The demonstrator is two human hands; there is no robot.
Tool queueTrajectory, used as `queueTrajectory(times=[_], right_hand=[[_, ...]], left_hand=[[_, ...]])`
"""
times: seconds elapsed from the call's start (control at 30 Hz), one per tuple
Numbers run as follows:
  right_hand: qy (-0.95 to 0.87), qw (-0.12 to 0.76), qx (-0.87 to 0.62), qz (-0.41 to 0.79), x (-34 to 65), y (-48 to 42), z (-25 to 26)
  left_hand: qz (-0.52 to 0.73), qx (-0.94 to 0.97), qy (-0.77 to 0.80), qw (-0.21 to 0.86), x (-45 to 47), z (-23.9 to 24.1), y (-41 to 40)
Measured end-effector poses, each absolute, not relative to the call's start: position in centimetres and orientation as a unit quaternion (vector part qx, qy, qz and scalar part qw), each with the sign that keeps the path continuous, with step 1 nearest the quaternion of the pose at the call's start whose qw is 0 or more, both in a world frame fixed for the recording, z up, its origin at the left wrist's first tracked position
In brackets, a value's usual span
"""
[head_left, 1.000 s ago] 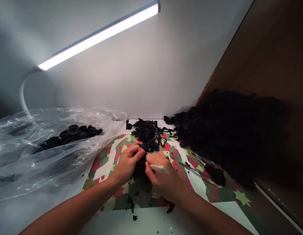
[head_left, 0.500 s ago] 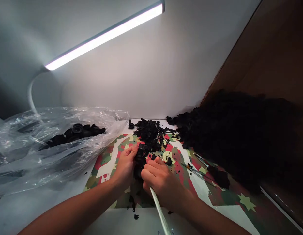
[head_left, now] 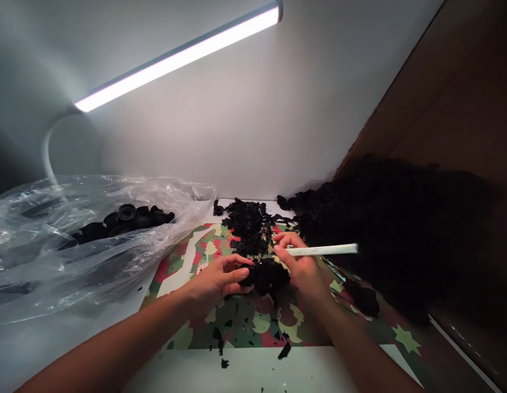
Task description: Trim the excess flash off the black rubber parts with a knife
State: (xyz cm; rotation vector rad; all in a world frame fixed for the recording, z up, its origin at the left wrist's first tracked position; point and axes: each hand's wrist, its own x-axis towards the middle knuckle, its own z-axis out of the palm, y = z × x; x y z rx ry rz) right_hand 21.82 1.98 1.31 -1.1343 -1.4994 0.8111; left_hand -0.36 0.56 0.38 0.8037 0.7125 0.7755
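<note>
Black part (head_left: 266, 274) sits just above the camo mat (head_left: 245, 322), between both hands. Left hand (head_left: 214, 279) fingers pinch its left edge; right hand (head_left: 302, 267) presses against its right side. Right fingers also clamp a white stick (head_left: 327, 250), which points right toward the dark heap (head_left: 400, 229).

Single head-worn view, looking forward and down at close range onto the bench (head_left: 253, 371), toward the white back wall (head_left: 245, 125).

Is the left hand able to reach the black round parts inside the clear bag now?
Probably not directly: the left hand holds a black clump, and the clear bag seems to lie over the round parts.
</note>
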Motion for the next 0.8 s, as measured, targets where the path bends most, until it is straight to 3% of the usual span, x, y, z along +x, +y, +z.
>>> queueTrajectory(times=[0.17,0.33,0.53,0.8], right_hand=[[-0.548,0.576,-0.489,0.36,21.3,1.0,1.7],[-0.564,0.524,-0.442,0.46,19.9,-0.6,2.1],[-0.688,0.46,-0.456,0.325,19.4,-1.5,1.8],[-0.715,0.404,-0.476,0.314,19.3,-1.6,1.7]], left_hand=[[0.398,0.309,0.336,0.796,0.3,-0.5,0.0],[0.451,0.3,0.35,0.764,0.5,-0.7,0.2],[0.474,0.304,0.375,0.736,0.7,-0.3,0.0],[0.469,0.353,0.401,0.703,0.7,-1.1,0.1]])
